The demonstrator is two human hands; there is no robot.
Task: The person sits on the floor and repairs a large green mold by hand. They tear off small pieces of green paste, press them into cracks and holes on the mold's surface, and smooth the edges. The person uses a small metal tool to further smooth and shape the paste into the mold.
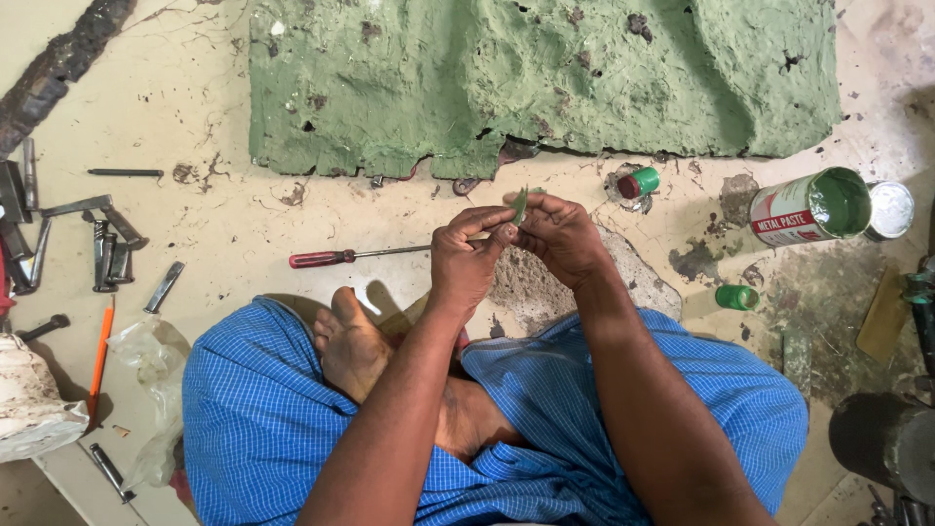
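Observation:
I sit cross-legged on the floor in a blue checked cloth. My left hand (467,255) and my right hand (560,234) meet in front of me and together pinch a small flat green-smeared blade (521,203), its tip pointing up. A red-handled screwdriver (355,255) lies on the floor just left of my left hand. Beyond my hands lies a large green, rough, putty-coated slab (545,78).
An open tin of green paste (810,206) lies on its side at right, its lid (891,209) beside it. Small green caps (640,182) (736,296) sit nearby. Metal tools and bolts (107,244) are scattered at left, with an orange pencil (100,356) and a plastic bag (151,360).

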